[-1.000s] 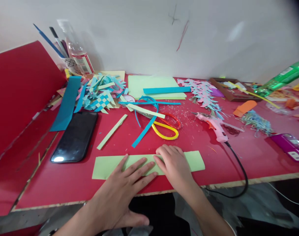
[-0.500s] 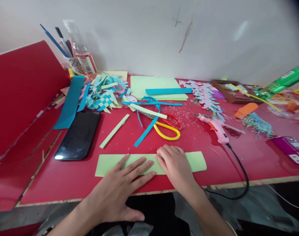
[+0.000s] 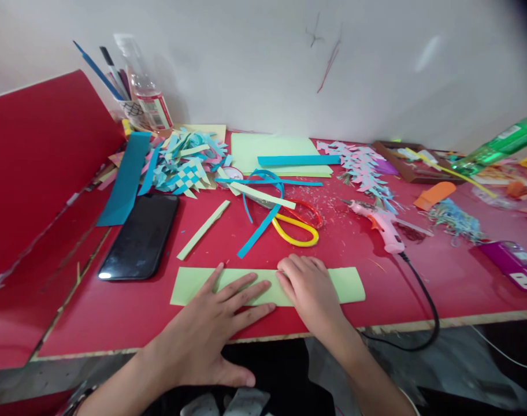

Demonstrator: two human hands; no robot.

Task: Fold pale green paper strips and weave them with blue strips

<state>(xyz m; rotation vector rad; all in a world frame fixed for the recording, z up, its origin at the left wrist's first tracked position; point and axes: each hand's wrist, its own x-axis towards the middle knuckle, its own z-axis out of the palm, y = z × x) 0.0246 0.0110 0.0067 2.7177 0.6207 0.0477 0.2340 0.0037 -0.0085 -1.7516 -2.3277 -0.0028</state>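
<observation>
A long light-green paper [image 3: 350, 284], folded into a flat band, lies crosswise near the table's front edge. Over its left half my left hand [image 3: 215, 323] rests with fingers spread and stretched out, thumb pointing off the edge towards me. My right hand [image 3: 309, 292] is closed on the paper right of the middle, its fingers curled at the far edge and the fingertips partly hidden. Beyond the hands lie scissors [image 3: 296, 235] with yellow and red handles, partly under blue strips [image 3: 258, 231] and a pale green strip [image 3: 203, 230].
Left stands a black phone [image 3: 140, 240] lying flat; behind it is a heap of woven paper pieces [image 3: 188, 167]. Green sheets [image 3: 272, 145] lie by the wall. A pink glue gun [image 3: 378, 225] with a black cable is at right, near a purple power socket [image 3: 512, 263] and a green bottle [image 3: 501, 144].
The left end of the green paper has shifted slightly away from me, and my left hand has moved a little with it. My right hand stays in nearly the same place.
</observation>
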